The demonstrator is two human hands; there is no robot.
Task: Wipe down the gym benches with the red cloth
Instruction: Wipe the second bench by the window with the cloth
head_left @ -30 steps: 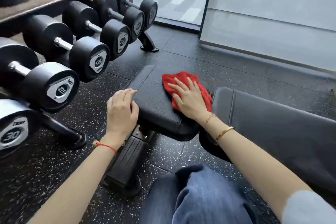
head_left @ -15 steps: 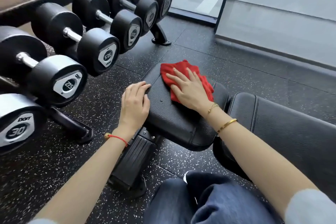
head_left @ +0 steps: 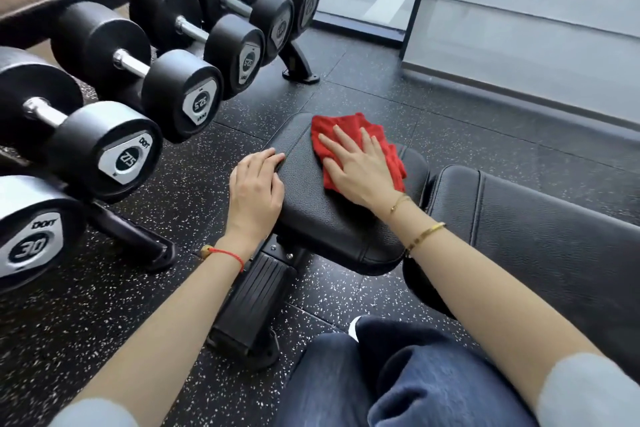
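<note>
The right hand (head_left: 360,166) lies flat with its grip spread apart, fingers splayed and pressing down on the red cloth (head_left: 346,135) rather than pinching it; a flat palm seems chosen so that the cloth drags evenly over the vinyl. The cloth is bunched under that palm on the far part of the bench seat pad (head_left: 325,215), near its narrow end; its edges stick out beyond the fingertips and toward the wrist. The left hand (head_left: 256,191) rests on the near left edge of the same pad, its grip loosely curled over the rim, clamped on nothing; I judge it is there to steady the person and the pad while the other hand wipes. Two gold bracelets (head_left: 424,236) sit on the right wrist; a red string bracelet (head_left: 227,255) on the left. Just to the right, across a narrow gap, is the bench back pad (head_left: 540,236), not touched by the cloth. Below the seat pad the black bench foot (head_left: 249,308) stands on the speckled rubber floor (head_left: 145,295). To the left a dumbbell rack (head_left: 131,239) holds black dumbbells (head_left: 104,152), well apart from the cloth. The person's blue-trousered knee (head_left: 398,374) is low in view, which suggests a crouch beside the bench.
</note>
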